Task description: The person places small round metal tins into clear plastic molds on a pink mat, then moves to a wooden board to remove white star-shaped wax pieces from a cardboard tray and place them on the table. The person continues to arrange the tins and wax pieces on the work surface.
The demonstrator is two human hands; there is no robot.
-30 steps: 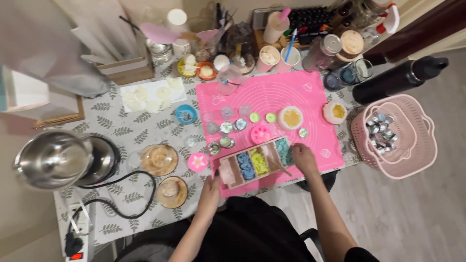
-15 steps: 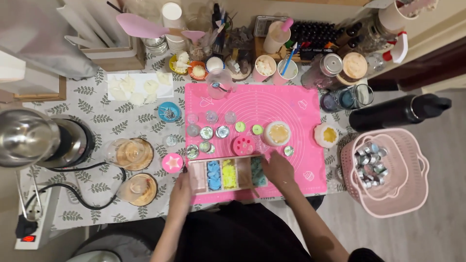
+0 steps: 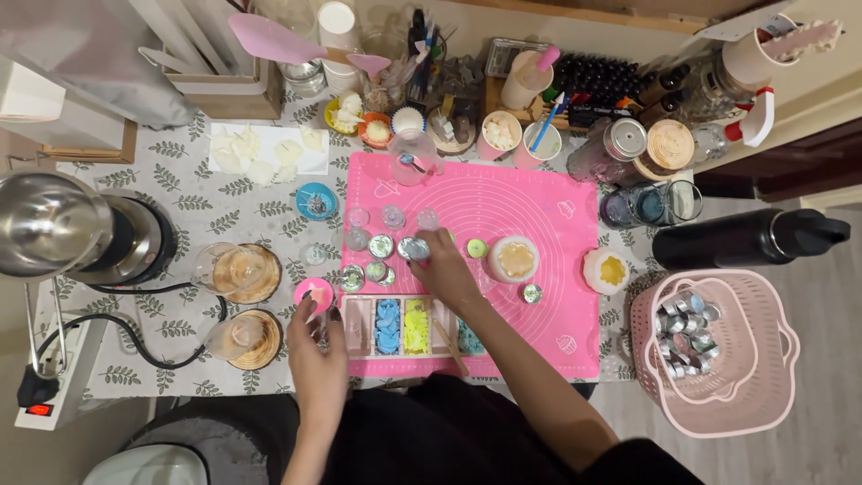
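Counter: leaf-print cloth (image 3: 180,207) over the whole counter, cluttered with jars and cups along the far edge.
Mat: big pink silicone mat (image 3: 539,207) in the middle, running to the near edge.
Basket: pink basket (image 3: 718,422) off the right edge, holding shiny little tins.
Kettle: steel kettle (image 3: 54,220) at the left edge, cord trailing toward the near-left corner.
Mould: pink tray mould (image 3: 359,328) at the mat's near-left corner. One pocket is blue, one yellow-green, one teal; the leftmost looks empty, so I'd say it's partly filled.
Stick: wooden stick (image 3: 449,346) lying across the mould.
Small tins: a cluster of round tins (image 3: 382,245) near the mat's left edge. Can't tell which are full.
Right hand: right hand (image 3: 444,269) reaches over the mould, fingertips pinching a small silvery tin (image 3: 415,249).
Left hand: left hand (image 3: 316,350) sits at the mould's left end, fingers up by a small pink round dish (image 3: 314,292). Whether it's grasping it, can't tell.
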